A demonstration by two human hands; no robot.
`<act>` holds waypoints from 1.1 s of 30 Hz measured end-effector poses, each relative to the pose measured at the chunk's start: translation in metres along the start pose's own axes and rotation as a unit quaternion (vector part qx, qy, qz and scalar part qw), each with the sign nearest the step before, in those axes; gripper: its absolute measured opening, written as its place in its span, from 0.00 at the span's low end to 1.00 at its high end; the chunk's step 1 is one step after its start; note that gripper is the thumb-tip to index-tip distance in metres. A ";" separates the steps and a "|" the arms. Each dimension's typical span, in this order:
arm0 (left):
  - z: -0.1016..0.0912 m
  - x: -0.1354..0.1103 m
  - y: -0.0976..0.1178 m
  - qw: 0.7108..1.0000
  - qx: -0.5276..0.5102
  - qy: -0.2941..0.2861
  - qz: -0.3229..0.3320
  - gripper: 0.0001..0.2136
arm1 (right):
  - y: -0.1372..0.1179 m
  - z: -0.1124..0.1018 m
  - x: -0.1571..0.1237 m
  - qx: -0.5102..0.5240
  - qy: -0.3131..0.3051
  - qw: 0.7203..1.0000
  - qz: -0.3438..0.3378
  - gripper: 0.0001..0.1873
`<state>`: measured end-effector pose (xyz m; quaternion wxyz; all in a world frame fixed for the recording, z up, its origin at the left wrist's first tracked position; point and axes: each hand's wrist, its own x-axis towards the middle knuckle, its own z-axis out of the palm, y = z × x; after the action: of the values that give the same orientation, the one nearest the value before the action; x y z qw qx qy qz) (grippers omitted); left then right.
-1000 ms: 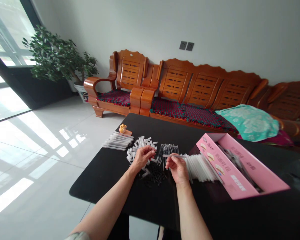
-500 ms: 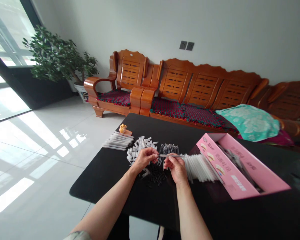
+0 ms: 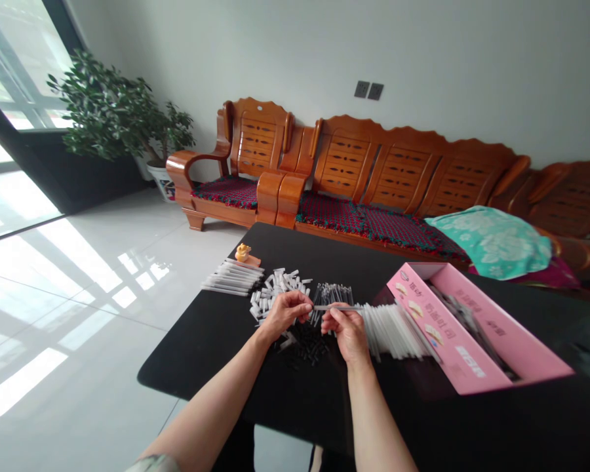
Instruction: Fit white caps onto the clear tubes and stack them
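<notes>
A slim, pale pen barrel point(image 3: 323, 307) lies level between my two hands above the black table. My left hand point(image 3: 289, 313) is closed in a pinch at its left end; any small part in those fingertips is hidden. Thumb and fingers of my right hand point(image 3: 348, 331) grip the barrel farther along. Behind the left hand is a heap of short white pen caps point(image 3: 278, 283). Dark pen refills point(image 3: 335, 293) lie just beyond the hands. Small black pieces point(image 3: 313, 345) are scattered between the wrists. Right of my right hand sits a row of translucent barrels point(image 3: 396, 332).
A pink box point(image 3: 445, 337) with dark contents stands right on the black table point(image 3: 201, 357). Capped white pens point(image 3: 233, 277) are lined up at the left, near a small yellow figurine point(image 3: 242, 252). Wooden seating point(image 3: 278, 196) runs behind the table.
The hands and the pen barrel stay nearly in place. The left fingertips still pinch its left end, and the whole view has shifted very slightly.
</notes>
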<state>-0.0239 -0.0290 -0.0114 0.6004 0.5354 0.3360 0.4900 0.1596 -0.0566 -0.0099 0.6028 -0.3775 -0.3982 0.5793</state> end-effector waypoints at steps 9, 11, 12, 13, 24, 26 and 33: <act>0.002 -0.001 0.000 1.000 -0.018 0.018 0.004 0.16 | 0.001 -0.001 0.000 -0.008 -0.002 1.000 -0.001 0.10; 0.003 -0.001 0.001 1.000 -0.020 0.018 0.000 0.16 | 0.001 -0.001 0.000 -0.009 -0.001 1.000 -0.001 0.10; 0.004 -0.001 0.002 1.000 -0.022 0.018 -0.002 0.17 | 0.001 -0.001 0.000 -0.010 0.000 1.000 0.000 0.10; 0.004 -0.001 0.003 1.000 -0.024 0.018 -0.003 0.17 | 0.002 -0.001 0.000 -0.010 0.000 1.000 0.000 0.11; 0.003 -0.001 0.001 0.999 -0.002 0.032 0.036 0.14 | 0.001 0.000 -0.001 -0.015 0.006 1.000 -0.002 0.10; 0.003 -0.003 0.003 0.998 0.024 0.037 0.049 0.13 | 0.002 0.001 0.000 -0.013 0.011 1.000 -0.003 0.10; 0.005 -0.003 0.005 0.995 0.074 0.040 0.059 0.17 | 0.003 -0.001 0.000 0.024 0.017 1.000 0.000 0.08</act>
<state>-0.0208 -0.0337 -0.0057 0.5150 0.5774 0.3628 0.5194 0.1592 -0.0564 -0.0125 0.6183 -0.3730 -0.3737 0.5822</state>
